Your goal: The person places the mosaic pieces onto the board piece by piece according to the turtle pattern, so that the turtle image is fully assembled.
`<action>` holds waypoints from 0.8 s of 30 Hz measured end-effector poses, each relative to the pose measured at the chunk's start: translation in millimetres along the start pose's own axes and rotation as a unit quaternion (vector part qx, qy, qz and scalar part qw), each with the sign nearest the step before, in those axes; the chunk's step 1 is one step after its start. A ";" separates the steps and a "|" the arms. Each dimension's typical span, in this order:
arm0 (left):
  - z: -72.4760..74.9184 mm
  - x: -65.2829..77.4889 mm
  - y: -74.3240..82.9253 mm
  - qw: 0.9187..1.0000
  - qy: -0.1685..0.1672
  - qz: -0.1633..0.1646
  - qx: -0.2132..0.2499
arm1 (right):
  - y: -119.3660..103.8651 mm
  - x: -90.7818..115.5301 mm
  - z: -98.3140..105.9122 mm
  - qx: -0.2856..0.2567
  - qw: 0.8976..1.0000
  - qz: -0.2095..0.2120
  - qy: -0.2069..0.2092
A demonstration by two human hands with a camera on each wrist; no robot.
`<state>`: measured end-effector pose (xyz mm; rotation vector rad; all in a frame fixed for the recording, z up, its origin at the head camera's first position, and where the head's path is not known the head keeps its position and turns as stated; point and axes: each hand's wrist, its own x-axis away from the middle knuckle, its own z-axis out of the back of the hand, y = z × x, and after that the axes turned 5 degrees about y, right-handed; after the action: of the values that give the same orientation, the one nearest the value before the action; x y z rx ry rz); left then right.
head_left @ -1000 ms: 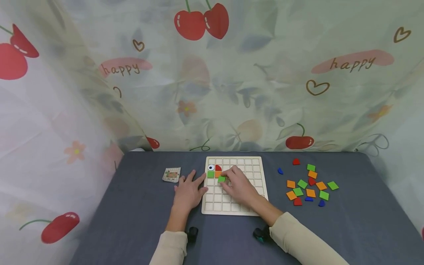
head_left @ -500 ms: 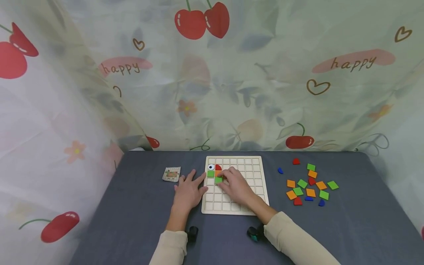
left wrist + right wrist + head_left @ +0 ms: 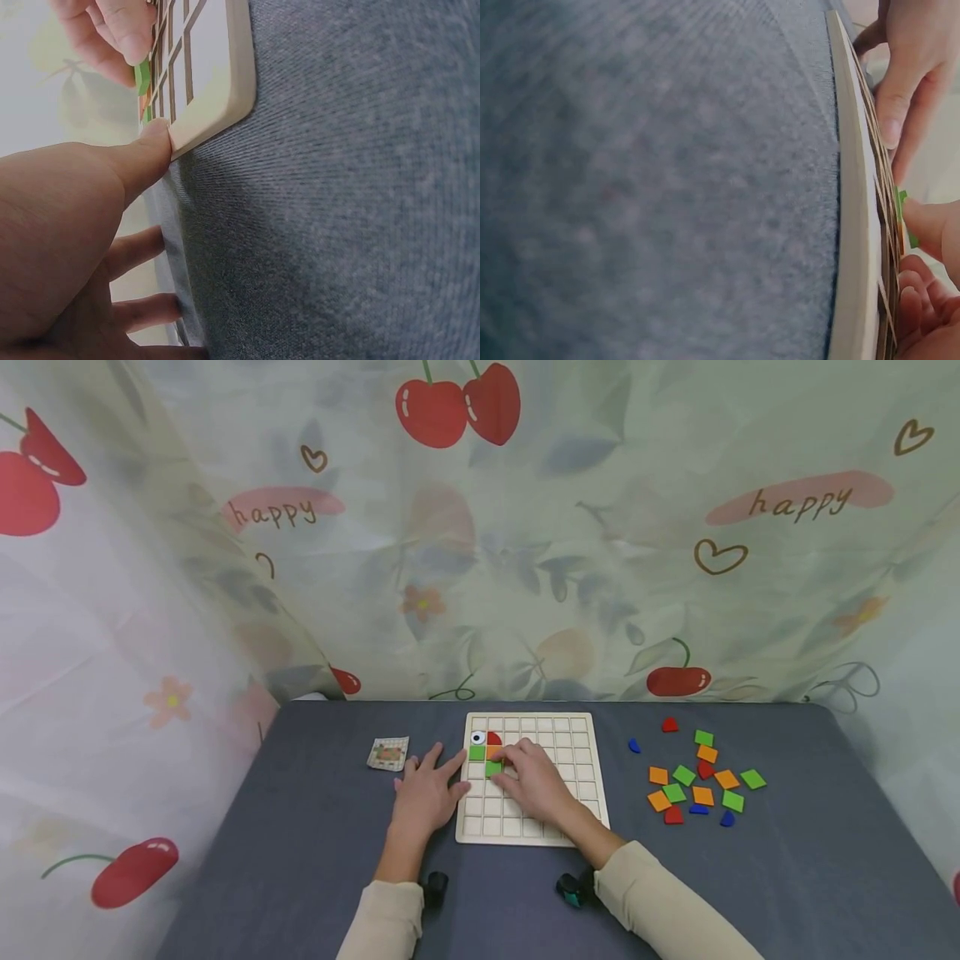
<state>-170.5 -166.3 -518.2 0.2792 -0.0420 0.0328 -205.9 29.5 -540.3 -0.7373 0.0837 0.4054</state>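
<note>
While left hand [image 3: 426, 795], fingers spread, touches board [image 3: 567, 772], right hand [image 3: 536, 783] pinches green tile [image 3: 492, 769]

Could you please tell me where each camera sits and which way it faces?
Head: worn on the head, facing forward and down at the table and grid board; left hand, right hand and sleeves show.
Left wrist: worn there, facing the board's corner; left hand large, right hand partly at top.
Right wrist: worn there, facing the board's edge across the table; right hand at lower right, left hand above.
Both wrist views share the two hands, the board and the green tile that the right hand pinches.
</note>
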 end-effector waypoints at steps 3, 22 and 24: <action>0.0 0.0 0.3 1.000 0.001 -0.003 -0.001 | 0.3 -0.4 0.2 0.002 1.000 0.000 -0.002; 2.0 0.0 1.2 1.000 -0.004 -0.003 0.001 | -5.5 -1.7 7.7 0.017 1.000 0.002 -0.013; 2.2 0.7 1.0 1.000 -0.004 -0.001 0.003 | -6.3 1.3 12.8 0.036 0.999 0.024 -0.022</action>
<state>-169.9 -166.0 -515.8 0.2850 -0.0505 0.0304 -203.1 34.2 -527.1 -0.6561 0.0736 0.4625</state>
